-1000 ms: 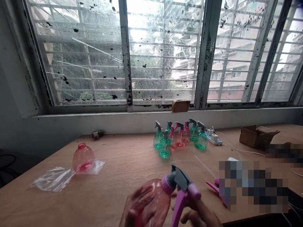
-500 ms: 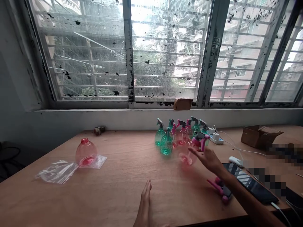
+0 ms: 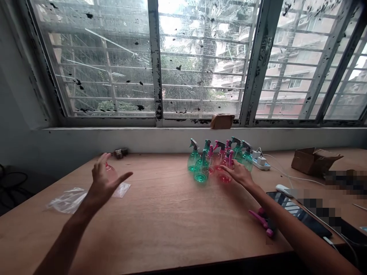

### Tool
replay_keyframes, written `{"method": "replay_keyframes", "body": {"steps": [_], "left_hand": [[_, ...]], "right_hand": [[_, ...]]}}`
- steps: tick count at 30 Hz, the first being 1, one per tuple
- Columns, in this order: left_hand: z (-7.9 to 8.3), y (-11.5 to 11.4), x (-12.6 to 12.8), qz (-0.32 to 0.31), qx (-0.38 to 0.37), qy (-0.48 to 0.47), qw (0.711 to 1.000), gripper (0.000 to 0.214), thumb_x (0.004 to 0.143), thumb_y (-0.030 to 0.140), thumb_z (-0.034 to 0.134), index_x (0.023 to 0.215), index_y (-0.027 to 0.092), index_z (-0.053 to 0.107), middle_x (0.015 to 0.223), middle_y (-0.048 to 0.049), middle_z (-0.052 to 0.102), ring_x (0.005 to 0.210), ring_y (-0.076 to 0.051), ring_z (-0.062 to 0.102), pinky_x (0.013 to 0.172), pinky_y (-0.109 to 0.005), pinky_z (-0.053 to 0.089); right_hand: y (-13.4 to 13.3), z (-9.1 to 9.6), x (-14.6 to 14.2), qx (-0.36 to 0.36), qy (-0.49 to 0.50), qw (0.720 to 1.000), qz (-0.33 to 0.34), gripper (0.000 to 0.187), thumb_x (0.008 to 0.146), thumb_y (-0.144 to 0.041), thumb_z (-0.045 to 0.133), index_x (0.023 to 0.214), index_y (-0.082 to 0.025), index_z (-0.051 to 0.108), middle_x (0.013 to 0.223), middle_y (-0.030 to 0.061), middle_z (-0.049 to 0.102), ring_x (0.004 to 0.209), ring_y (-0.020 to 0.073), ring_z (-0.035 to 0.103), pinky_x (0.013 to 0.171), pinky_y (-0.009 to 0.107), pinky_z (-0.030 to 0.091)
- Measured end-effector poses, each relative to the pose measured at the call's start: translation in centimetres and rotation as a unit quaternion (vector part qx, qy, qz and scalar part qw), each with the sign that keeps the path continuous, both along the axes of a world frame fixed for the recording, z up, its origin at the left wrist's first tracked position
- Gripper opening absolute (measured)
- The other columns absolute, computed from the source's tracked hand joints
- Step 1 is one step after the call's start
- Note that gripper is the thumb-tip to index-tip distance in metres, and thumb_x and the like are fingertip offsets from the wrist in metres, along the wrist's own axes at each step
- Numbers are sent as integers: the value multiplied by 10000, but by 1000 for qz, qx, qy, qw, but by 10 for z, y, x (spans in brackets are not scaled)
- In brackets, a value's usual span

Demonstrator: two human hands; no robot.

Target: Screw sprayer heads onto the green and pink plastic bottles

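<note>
My right hand [image 3: 239, 173] reaches out to a pink spray bottle [image 3: 225, 170] that stands on the wooden table [image 3: 160, 214] at the front of a cluster of several green and pink spray bottles [image 3: 200, 166]. Its fingers are spread and touch the bottle's side. My left hand [image 3: 104, 183] hovers open above the table's left part, fingers apart, right in front of a capless pink bottle [image 3: 110, 172] that it mostly hides. A clear plastic bag [image 3: 67, 199] lies to the left of that hand.
A loose pink sprayer head [image 3: 262, 219] lies near my right forearm. To the right are a dark tablet [image 3: 298, 214], a white power strip with a charger [image 3: 260, 162] and an open cardboard box [image 3: 314, 160]. A brown block [image 3: 222, 120] rests on the windowsill.
My right hand carried the pink spray bottle from near me to the cluster and set it down. My left hand let go of it and moved left towards the capless pink bottle.
</note>
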State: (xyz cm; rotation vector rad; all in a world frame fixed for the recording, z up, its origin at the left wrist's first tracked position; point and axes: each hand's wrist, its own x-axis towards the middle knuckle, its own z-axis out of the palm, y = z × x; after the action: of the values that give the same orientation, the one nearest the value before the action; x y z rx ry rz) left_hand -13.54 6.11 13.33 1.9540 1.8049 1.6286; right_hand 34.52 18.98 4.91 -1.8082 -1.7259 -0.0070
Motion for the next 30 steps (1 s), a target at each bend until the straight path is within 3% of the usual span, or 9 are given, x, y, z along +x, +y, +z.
{"method": "replay_keyframes", "body": {"steps": [4,7,10,13,16,19,21,24,30], "left_hand": [[-5,29,-48,101,-90,42,990,1185,685,473,818,1525,31,108,1647,-288,39,1502,-496,-11,1198,-623,29],[-20,37,-73,125,-153,18,980,1173,679,489,799,1474,-42,119,1575,-392,170,1438,-609,137,1113,-729,203],[-30,47,-89,83,-194,-10,978,867,703,440,756,1334,18,338,1450,-328,460,1335,-548,444,1059,-636,412],[-29,52,-88,55,-194,-37,979,806,712,468,724,1303,77,341,1419,-307,498,1321,-509,490,1025,-612,474],[-23,36,-67,21,-176,-64,982,900,766,529,675,1403,128,184,1409,-275,527,1309,-443,535,965,-566,549],[-27,-7,-26,-63,-162,-45,984,724,753,527,688,1344,256,370,1386,-127,600,1283,-370,585,1015,-509,541],[-40,-42,7,-105,-109,84,985,682,734,522,712,1342,349,456,1463,-82,521,1364,-405,477,1125,-631,378],[-68,-78,53,-101,-14,123,987,568,808,462,618,1350,411,457,1456,-61,450,1362,-390,454,1114,-637,372],[-104,-79,115,-154,-44,15,987,571,815,338,624,1337,317,394,1352,-95,518,1247,-323,587,1079,-504,473]], "right_hand": [[-10,3,16,-39,-28,998,52,868,794,-737,572,1377,-100,481,1391,261,579,1218,440,576,904,469,503],[-39,1,38,-51,-53,994,78,886,810,-656,579,1436,-45,436,1505,262,455,1357,421,450,1063,503,415],[-85,-9,56,-58,-73,992,79,671,884,-599,488,1351,-126,579,1366,205,628,1256,414,563,1029,525,449],[-130,-26,63,-80,-127,985,81,553,921,-560,468,1277,-190,673,1223,179,727,1128,422,653,941,532,516],[-164,-44,64,-114,-175,973,100,470,941,-506,474,1288,-269,682,1298,167,688,1181,419,629,956,559,517],[-188,-57,67,-136,-167,970,110,473,911,-562,545,1340,-377,619,1427,126,593,1289,419,542,1018,569,485],[-199,-61,70,-137,-127,975,119,609,808,-578,686,1373,-376,582,1475,123,542,1335,442,478,1046,557,470],[-209,-63,67,-115,-34,981,153,722,686,-328,803,1377,-310,596,1483,136,530,1358,441,449,1068,493,464],[-209,-58,39,-130,95,947,279,649,808,-140,611,1426,-320,527,1509,108,480,1266,325,579,975,345,533]]}}
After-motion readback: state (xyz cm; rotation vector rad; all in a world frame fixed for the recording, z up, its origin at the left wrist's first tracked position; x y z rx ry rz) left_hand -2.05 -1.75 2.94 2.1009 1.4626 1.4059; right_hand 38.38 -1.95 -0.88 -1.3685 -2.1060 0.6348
